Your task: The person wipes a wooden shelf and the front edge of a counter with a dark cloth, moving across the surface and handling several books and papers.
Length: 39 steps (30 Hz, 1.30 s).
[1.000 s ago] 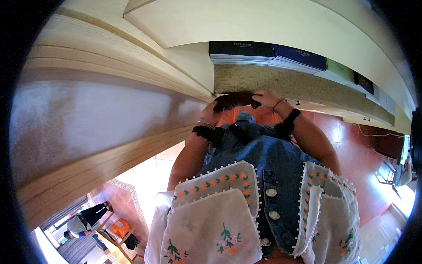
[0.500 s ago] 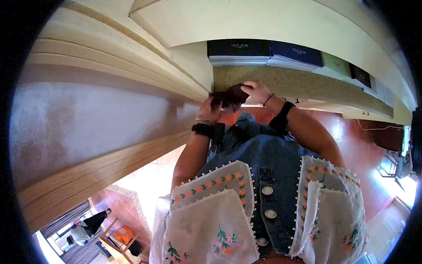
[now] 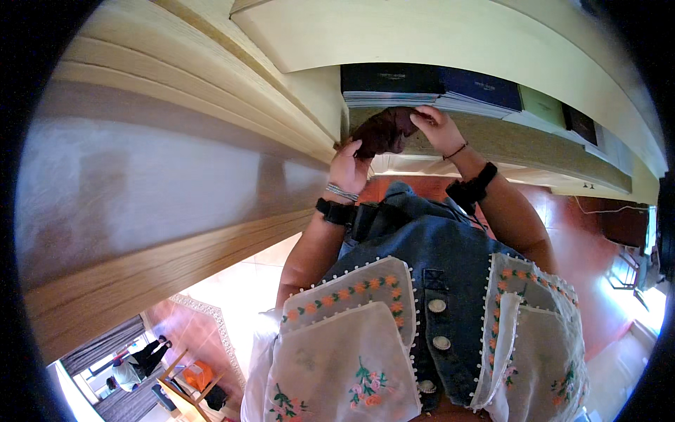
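A crumpled dark maroon cloth (image 3: 383, 133) is stretched between my two hands, over the front part of a brown shelf top (image 3: 478, 139). My left hand (image 3: 349, 167) grips its lower left end beside the pale wooden frame. With fingers pinched, my right hand (image 3: 439, 130) holds the upper right end. Behind the cloth, a stack of black-covered books (image 3: 390, 79) and a stack of navy-covered books (image 3: 481, 90) lie on the shelf. The cloth hides part of the shelf surface and some of my left fingers.
A wood-framed panel (image 3: 169, 190) rises close on my left. An upper cabinet ledge (image 3: 450, 35) overhangs the books. A green book (image 3: 541, 109) and a dark box-like item (image 3: 579, 124) sit farther right. At the lower left are a person (image 3: 133, 367) and a chair with an orange item (image 3: 198, 375).
Both hands have moved up and a little right with the cloth, deeper over the shelf toward the books. The cloth is spread a bit wider between them.
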Motion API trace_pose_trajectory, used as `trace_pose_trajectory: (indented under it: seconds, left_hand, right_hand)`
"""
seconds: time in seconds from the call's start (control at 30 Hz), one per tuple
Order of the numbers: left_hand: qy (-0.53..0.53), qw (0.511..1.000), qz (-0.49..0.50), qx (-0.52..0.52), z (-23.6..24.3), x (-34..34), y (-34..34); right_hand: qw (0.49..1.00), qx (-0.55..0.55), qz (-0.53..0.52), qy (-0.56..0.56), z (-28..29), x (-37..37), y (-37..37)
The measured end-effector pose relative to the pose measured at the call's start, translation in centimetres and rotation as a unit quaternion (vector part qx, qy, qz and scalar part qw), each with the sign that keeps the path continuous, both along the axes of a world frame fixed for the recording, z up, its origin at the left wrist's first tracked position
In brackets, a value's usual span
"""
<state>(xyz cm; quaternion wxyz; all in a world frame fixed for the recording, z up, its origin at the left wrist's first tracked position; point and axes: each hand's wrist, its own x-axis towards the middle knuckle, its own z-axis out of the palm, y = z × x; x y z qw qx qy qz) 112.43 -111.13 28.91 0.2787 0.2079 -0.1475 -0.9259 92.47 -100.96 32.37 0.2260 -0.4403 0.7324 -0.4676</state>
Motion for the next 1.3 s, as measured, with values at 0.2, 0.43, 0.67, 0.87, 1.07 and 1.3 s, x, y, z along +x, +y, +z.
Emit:
trace_pose_trajectory:
  seconds: [0.2,0.43,0.67,0.87,1.07,1.3]
  left_hand:
    - [-0.346,0.691,0.130,-0.621,-3.2,-1.4,0.7]
    - [-0.391,0.580,0.033,-0.714,-5.2,-1.3,1.3]
    - [-0.450,0.411,-0.189,-0.770,-4.1,-2.8,3.1]
    - [-0.483,0.325,-0.205,-0.787,-2.5,-2.0,4.0]
    - [-0.486,0.307,-0.210,-0.791,-3.3,-1.8,3.8]
    - [-0.501,0.367,-0.206,-0.756,-2.5,-4.1,-0.3]
  right_hand:
    - [0.971,0.116,0.009,0.207,-2.2,-0.2,0.8]
    - [0.898,0.143,0.010,0.415,-3.7,0.5,2.4]
    - [0.921,0.190,0.212,0.267,-3.7,2.7,0.7]
    - [0.853,0.265,0.253,0.371,-4.6,2.5,0.4]
    - [0.828,0.296,0.267,0.394,-2.7,3.9,-0.6]
    - [0.824,0.368,0.240,0.357,-2.5,3.0,-4.4]
